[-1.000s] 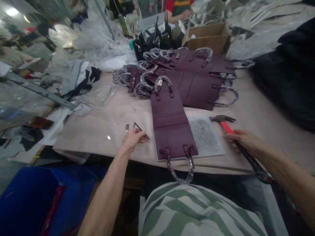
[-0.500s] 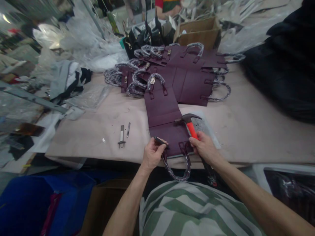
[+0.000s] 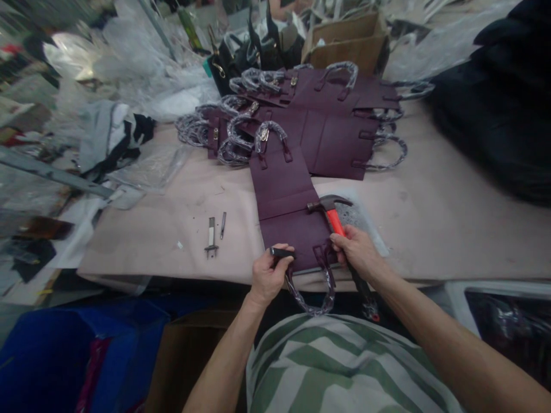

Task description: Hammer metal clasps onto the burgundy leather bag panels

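My left hand (image 3: 267, 277) is closed around a short black bar-shaped tool (image 3: 280, 252), held over the near-left part of a purple bag panel (image 3: 284, 192). In my right hand (image 3: 358, 249) is a claw hammer (image 3: 334, 221) with an orange-red section below its dark head. The head is over the panel's right side, and the lower handle slants toward my body. A plastic-wrapped bag handle (image 3: 316, 308) loops off the panel over the table's front edge. Under the panel, partly hidden, lies a grey slab (image 3: 370, 229). My left fingers partly hide the tool.
A metal tool with prongs (image 3: 211, 238) and a thin metal rod (image 3: 222, 225) lie to the left. More purple bag panels (image 3: 331, 143) are piled behind. A cardboard box (image 3: 348, 49) stands at the back; black material (image 3: 495, 126) bulks at right. Blue bins (image 3: 116, 344) are below left.
The black tool in my left hand has tilted to lie more level. The hammer stays in my right hand with hardly any movement. The view has shifted slightly.
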Demonstrator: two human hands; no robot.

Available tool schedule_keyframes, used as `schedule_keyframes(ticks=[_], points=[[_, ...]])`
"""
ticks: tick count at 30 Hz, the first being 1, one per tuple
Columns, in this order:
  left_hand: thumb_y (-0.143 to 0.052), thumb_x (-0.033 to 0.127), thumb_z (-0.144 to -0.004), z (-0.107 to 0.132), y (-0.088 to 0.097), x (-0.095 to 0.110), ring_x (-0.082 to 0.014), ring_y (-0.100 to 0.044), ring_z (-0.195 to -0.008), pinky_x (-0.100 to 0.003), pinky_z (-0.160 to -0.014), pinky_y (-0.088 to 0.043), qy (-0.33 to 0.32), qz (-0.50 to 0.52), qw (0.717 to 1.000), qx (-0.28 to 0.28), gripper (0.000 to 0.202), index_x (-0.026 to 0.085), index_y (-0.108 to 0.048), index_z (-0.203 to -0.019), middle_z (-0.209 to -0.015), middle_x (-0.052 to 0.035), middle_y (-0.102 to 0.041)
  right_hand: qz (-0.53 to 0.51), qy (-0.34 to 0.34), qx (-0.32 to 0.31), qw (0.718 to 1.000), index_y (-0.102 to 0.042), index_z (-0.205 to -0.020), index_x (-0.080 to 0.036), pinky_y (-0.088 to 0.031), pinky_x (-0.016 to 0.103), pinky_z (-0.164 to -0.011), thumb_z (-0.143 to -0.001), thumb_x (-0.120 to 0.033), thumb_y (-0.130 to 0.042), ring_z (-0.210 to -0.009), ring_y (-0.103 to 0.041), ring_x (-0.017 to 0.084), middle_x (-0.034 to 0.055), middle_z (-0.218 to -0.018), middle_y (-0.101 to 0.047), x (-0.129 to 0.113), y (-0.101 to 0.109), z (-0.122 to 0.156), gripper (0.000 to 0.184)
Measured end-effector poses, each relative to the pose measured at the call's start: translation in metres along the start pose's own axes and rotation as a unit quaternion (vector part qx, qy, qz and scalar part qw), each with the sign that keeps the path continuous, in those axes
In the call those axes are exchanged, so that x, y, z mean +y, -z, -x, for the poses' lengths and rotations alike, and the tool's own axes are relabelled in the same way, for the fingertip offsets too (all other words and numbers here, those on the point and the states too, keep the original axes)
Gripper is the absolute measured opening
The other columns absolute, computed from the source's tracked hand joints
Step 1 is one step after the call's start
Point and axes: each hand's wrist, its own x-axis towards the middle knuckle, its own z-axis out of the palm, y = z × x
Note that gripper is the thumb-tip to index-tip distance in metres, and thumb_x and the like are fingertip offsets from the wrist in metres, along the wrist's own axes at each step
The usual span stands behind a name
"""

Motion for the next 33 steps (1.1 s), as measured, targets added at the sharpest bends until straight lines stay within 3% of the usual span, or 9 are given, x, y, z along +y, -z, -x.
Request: schedule_keyframes(ticks=[4,16,24,33], points=[[-0.067,0.025,-0.090,-0.001,-0.001,0.000,-0.0182,-0.073,-0.095,-0.032,-0.092,-0.059,-0.007,-0.016,1.000,0.003,0.017,0.018,-0.068,-0.106,-0.102,-0.0063,-0.076,-0.031,-0.009,-0.001,0.999,-0.044,-0.074,-0.023,-0.033,0.020,-0.033,-0.076,-0.035,-0.059,-0.035,-0.044,0.008,-0.0065,-0.055,-0.052,0.003,0.000,0.000,0.019],[-0.068,0.020,-0.088,-0.003,-0.001,0.006,-0.0173,-0.073,-0.094,-0.032,-0.092,-0.059,-0.100,-0.071,0.992,0.010,0.012,0.017,-0.071,-0.099,-0.098,-0.0062,-0.077,0.003,0.016,0.002,1.000,-0.046,-0.073,-0.022,-0.034,0.020,-0.033,-0.078,-0.034,-0.057,-0.035,-0.046,0.008,-0.0063,-0.053,-0.054,0.006,0.001,-0.002,0.017],[-0.066,0.020,-0.090,-0.004,-0.004,0.004,-0.0177,-0.073,-0.092,-0.033,-0.090,-0.060,-0.109,-0.089,0.990,0.012,0.012,0.017,-0.067,-0.101,-0.096,-0.0060,-0.076,0.007,0.007,0.003,1.000,-0.047,-0.075,-0.022,-0.036,0.020,-0.033,-0.078,-0.034,-0.057,-0.035,-0.046,0.009,-0.0068,-0.053,-0.054,0.011,0.001,-0.004,0.016],[-0.057,0.016,-0.093,-0.005,-0.012,0.003,-0.0171,-0.070,-0.095,-0.030,-0.087,-0.058,-0.176,-0.142,0.974,-0.011,0.013,0.018,-0.060,-0.106,-0.099,-0.0073,-0.071,-0.036,0.006,-0.016,0.999,-0.045,-0.076,-0.022,-0.035,0.018,-0.033,-0.078,-0.033,-0.059,-0.035,-0.044,0.007,-0.0074,-0.056,-0.052,0.006,0.003,-0.002,0.018]])
